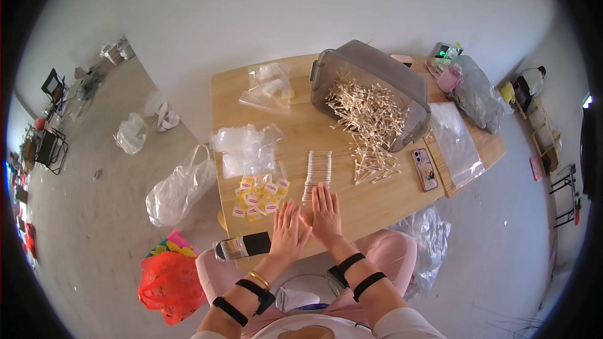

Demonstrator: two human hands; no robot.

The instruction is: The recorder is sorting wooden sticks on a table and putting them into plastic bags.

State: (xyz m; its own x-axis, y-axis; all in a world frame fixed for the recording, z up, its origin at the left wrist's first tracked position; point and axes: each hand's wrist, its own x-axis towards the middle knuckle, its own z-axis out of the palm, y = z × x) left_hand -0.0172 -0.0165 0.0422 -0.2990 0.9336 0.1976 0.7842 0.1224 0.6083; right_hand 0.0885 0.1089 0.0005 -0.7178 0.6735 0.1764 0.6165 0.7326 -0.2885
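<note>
A neat column of cotton swabs (pixel 318 166) lies on the wooden table in front of me, the sticks side by side. My right hand (pixel 325 213) rests flat with fingers stretched out over the near end of that column, hiding some swabs. To its left, my left hand (pixel 287 231) is flat with fingers extended, its thumb close to the right hand; nothing shows in it. Beyond, a grey plastic bin (pixel 414 81) lies tipped toward me, and a heap of loose cotton swabs (pixel 370 110) spills from it. Small yellow-and-white labels (pixel 260 198) lie left of my hands.
Clear plastic bags (pixel 248 150) are stacked behind the labels. A black holder with swabs (pixel 242 247) sits at the near left table edge. Right of the heap lie a phone (pixel 425 169) and a plastic sheet (pixel 455 144). A red bag (pixel 169 282) stands on the floor.
</note>
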